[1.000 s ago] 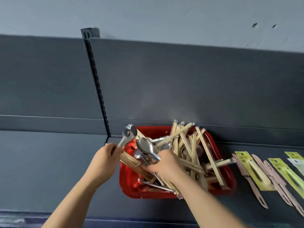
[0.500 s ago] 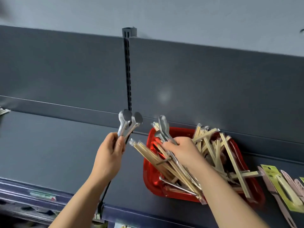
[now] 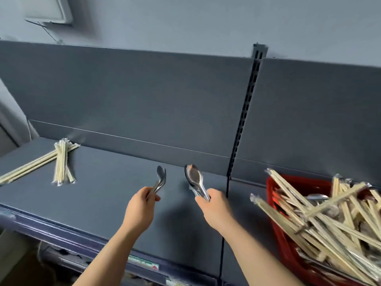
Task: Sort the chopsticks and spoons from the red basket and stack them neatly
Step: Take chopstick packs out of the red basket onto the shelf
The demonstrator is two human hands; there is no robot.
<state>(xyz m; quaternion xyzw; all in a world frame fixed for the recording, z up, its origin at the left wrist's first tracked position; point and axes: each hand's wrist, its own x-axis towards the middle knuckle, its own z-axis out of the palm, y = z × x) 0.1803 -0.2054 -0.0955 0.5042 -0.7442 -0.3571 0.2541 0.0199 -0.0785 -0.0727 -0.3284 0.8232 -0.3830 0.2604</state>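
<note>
Left hand [image 3: 141, 209] and right hand [image 3: 214, 207], now moved left of the red basket [image 3: 270, 183], each pinch spoons [image 3: 194, 178] (two apiece, perhaps); chopsticks [image 3: 61, 162] lie far left.

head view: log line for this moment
left hand: grips left spoons | right hand: grips right spoons | chopstick pile: shelf left | red basket: right

dark grey metal shelf [image 3: 103, 193] with matching back panel [image 3: 134, 96], slotted upright [image 3: 243, 124], pale wall [image 3: 185, 21] above
</note>
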